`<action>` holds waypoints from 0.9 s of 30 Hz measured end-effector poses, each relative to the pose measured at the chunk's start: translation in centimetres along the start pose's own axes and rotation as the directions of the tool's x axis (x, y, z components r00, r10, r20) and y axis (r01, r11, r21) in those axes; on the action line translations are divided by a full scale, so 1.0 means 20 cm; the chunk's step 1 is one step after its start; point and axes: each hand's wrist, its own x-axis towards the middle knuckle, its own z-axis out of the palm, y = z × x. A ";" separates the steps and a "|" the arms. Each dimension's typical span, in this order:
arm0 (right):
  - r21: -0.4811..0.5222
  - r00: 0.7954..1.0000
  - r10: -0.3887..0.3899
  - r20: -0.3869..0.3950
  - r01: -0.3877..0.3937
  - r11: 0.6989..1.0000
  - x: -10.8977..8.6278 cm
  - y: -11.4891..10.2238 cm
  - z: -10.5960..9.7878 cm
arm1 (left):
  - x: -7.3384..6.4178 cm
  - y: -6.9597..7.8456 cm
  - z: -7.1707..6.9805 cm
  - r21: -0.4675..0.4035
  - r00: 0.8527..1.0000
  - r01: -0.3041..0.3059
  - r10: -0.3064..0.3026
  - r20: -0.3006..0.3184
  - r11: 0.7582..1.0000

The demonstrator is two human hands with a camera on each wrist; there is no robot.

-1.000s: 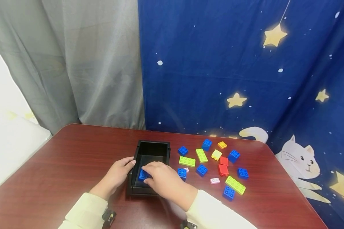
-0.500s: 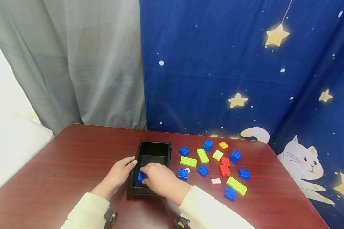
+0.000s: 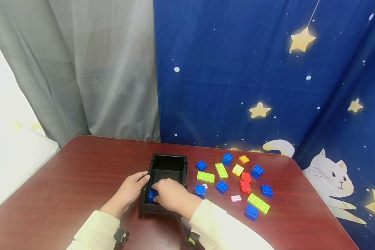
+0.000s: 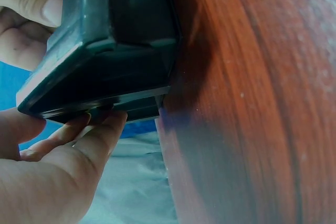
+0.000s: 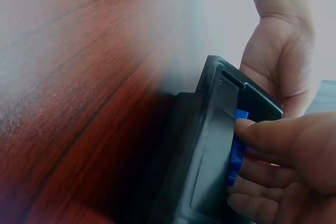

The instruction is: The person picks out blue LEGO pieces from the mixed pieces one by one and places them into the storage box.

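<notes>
A black open-topped box (image 3: 157,209) stands on the table in the head view. My left hand (image 3: 128,191) grips its left wall, thumb at the rim and fingers against the outside, as the left wrist view shows of the box's side (image 4: 105,72). My right hand (image 3: 175,198) reaches down inside the box near its front left corner. There it holds a blue building brick (image 3: 152,195), which the hand partly covers. In the right wrist view the thumb lies on that blue brick (image 5: 235,163), with the other fingers curled around behind it.
Loose building bricks lie scattered right of the box, among them a blue brick (image 3: 199,190) close beside it, a lime brick (image 3: 205,177), a red brick (image 3: 245,187), a pink brick (image 3: 235,198) and a yellow brick (image 3: 238,169). Curtains hang behind the table (image 3: 90,166).
My right hand has shifted a little left and lower into the box with the blue brick, which now shows less. My left hand keeps its grip on the box.
</notes>
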 end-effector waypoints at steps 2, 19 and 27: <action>0.007 1.000 -0.005 0.008 0.005 1.000 0.01 0.00 0.01 | 0.00 0.00 0.00 -0.005 1.000 -0.003 0.003 -0.004 1.000; -0.036 0.996 -0.079 0.033 0.080 0.996 0.06 0.02 0.05 | 0.00 0.00 0.01 -0.025 1.000 -0.021 0.021 -0.018 0.999; -0.048 0.990 -0.117 0.073 0.121 0.992 0.09 0.04 0.05 | 0.00 0.00 0.01 -0.020 0.999 -0.026 0.025 -0.021 0.999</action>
